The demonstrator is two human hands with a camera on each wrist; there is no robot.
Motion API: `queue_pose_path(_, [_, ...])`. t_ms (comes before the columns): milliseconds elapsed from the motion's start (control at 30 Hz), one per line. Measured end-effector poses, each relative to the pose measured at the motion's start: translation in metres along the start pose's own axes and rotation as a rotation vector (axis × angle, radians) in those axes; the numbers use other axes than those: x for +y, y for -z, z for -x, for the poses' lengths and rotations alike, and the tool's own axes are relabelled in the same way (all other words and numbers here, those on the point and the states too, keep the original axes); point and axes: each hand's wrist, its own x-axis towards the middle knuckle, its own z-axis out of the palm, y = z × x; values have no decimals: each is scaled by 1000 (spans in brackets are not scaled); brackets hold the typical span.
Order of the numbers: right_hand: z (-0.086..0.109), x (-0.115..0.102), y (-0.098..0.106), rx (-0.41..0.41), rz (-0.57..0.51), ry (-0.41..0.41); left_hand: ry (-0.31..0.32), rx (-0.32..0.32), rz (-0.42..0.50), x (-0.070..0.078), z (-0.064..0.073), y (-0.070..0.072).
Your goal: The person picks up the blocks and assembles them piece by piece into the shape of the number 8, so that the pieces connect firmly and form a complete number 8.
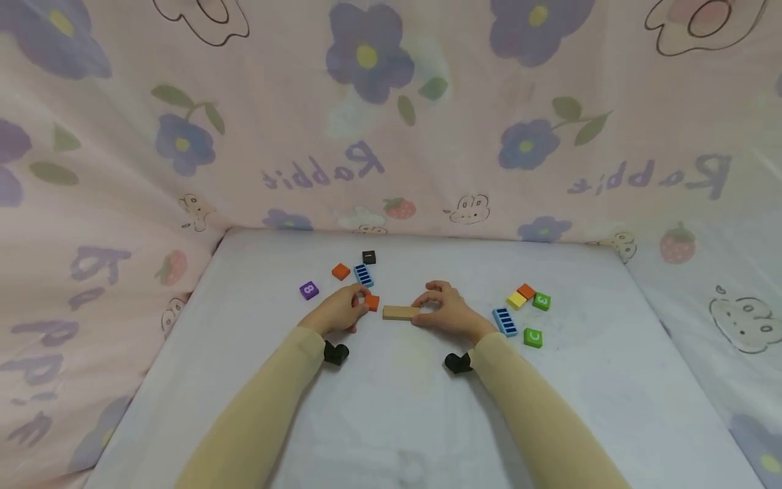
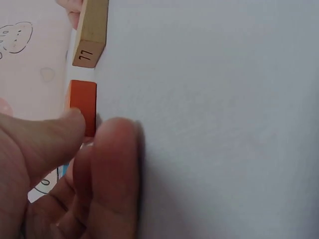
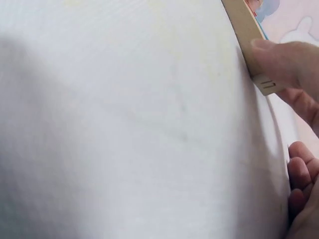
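Note:
Between the thumb and fingers of my left hand [image 1: 339, 310] is an orange block [image 1: 372, 303], pinched at its left end. In the left wrist view the thumb lies on the orange block [image 2: 84, 104]. My right hand [image 1: 451, 312] pinches the right end of a long wooden block [image 1: 398, 313], thumb on its near side. The end of this wooden block [image 2: 89, 50] bears a printed number in the left wrist view. A small gap separates the two blocks, which lie roughly in line on the white table. In the right wrist view the thumb presses the wooden block [image 3: 249, 45].
Beyond the left hand lie a blue striped block [image 1: 363, 275], an orange block [image 1: 341, 272], a black block [image 1: 369, 257] and a purple block [image 1: 309, 290]. Right of the right hand are another blue striped block [image 1: 504, 322], yellow [image 1: 516, 299] and green blocks [image 1: 533, 338]. Patterned cloth [image 1: 427, 136] stands behind.

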Motion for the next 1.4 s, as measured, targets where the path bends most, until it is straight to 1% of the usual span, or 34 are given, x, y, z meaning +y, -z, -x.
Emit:
queue_pose_path(67, [1,2,-3,-6,1,-3,13,-4,27,-4,1,-3])
queue_pose_path(167, [2,2,-4,-2,7,5,22,0,57,-8,2,-4])
queue_pose_path(333, [4,0,-2,22,11,14,-4,-9,89,-5,1,-3])
queue_pose_path(467, [5,0,-2,6,11,28,-4,-12,103,-7,1,-2])
queue_pose_path(567, [4,0,-1,3,26,51,3,-2,100,-6,0,0])
queue_pose_path(700, [4,0,-1,19,36,70,10,10,87,-4,-2,1])
queue_pose_path(900, [6,1,-2,17,34,53,22,8,77,-2,-5,-4])
queue_pose_path(1033, [7,-1,-3,21,36,51,27,20,92,-3,-3,-7])
queue_pose_path(1167, [8,-2,-4,24,40,51,34,36,80,-2,-1,-8])
queue_pose_path(1400, [8,-2,-4,31,43,40,2,66,38,-1,1,-11])
